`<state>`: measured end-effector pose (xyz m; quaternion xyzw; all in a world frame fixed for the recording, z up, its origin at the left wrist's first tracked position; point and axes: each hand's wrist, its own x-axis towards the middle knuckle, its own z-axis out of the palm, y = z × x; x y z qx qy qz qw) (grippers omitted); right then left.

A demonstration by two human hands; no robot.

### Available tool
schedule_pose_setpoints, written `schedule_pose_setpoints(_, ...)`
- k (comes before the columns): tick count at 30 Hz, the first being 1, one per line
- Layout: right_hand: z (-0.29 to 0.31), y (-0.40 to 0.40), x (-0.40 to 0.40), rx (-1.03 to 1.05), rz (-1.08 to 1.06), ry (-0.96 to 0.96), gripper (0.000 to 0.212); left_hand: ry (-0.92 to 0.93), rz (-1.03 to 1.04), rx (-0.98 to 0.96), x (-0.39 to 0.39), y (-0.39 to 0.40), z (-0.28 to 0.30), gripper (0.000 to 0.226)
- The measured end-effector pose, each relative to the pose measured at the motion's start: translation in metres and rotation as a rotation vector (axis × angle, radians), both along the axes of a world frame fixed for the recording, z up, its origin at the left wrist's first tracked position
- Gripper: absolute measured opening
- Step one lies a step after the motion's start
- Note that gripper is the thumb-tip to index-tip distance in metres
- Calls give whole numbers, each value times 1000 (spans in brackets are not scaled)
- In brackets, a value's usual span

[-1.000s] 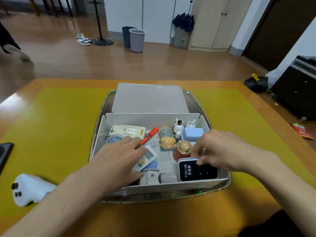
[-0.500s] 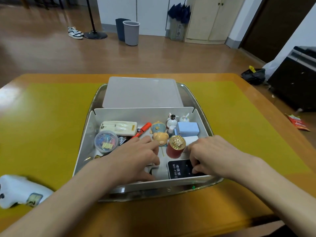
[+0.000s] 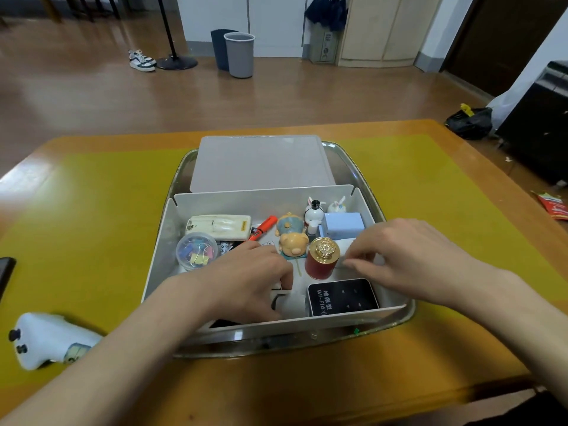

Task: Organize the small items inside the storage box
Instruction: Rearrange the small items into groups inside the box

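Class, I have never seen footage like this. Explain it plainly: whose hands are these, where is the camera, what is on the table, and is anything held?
There is no robot here. One camera, worn on a person's head, looks down at both bare hands. On the table, a white storage box sits in a metal tray; its lid lies behind it. Inside are a tub of clips, an orange marker, a bear figure, a red jar and a black Wi-Fi device. The left hand curls over items near the front; its grip is hidden. The right hand pinches something small and white.
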<state>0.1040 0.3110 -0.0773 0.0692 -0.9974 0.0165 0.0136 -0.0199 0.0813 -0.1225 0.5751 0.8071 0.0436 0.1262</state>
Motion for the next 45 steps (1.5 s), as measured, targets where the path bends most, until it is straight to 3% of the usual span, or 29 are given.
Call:
schedule_pose_setpoints(3,3,2,1,-80,-54,72,25,-139,88,60,1,-4,10,38)
schedule_pose_setpoints(6,5,5,2,-212,-112,131,22,-421,192,374,0,-5,24,20)
schedule_pose_setpoints(8,6,6,1,-258,-144,144,18,-458,217,422,-3,-7,31,27)
schedule_pose_setpoints(11,2,2,0,-258,-115,18,19,-241,226,228,-7,-13,25,30)
schedule_pose_setpoints(14,-8,-6,0,-81,-27,-137,42,35,147,56,-2,-16,17,33)
schedule_pose_setpoints(19,-23,-22,-6,7,56,-199,51,93,119,54,-1,-21,17,44)
schedule_pose_setpoints(26,-23,-46,-22,35,141,-214,36,231,109,32,-5,-21,9,49)
schedule_pose_setpoints(30,-24,-58,-27,108,144,-186,20,317,110,23,-3,-16,-1,62)
schedule_pose_setpoints(34,-16,-54,-25,134,142,-191,26,303,125,22,-4,-20,-3,63)
schedule_pose_setpoints(40,16,-9,-6,-31,-65,-312,38,287,199,27,-4,-25,4,63)
schedule_pose_setpoints(45,18,9,5,21,-173,-393,35,369,301,-41,0,-28,7,63)
